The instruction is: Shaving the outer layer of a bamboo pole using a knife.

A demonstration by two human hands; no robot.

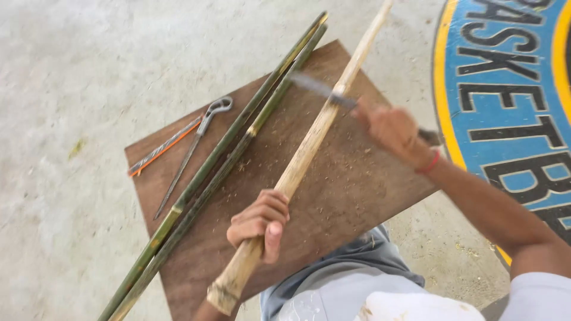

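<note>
A pale, peeled bamboo pole [309, 145] lies slanted across a brown wooden board [351, 184], its thick cut end near my lap. My left hand [260, 223] is wrapped around the pole's lower part. My right hand [392, 131] grips the handle of a knife [318, 88]; its blurred blade rests across the pole higher up. A red band sits on my right wrist. Fine shavings are scattered over the board.
Two long green bamboo strips [220, 166] lie side by side along the board's left half. Metal pincers [193, 148] and an orange-edged tool [160, 148] lie at the board's left corner. Concrete floor surrounds it, with a blue and yellow painted circle [511, 101] at right.
</note>
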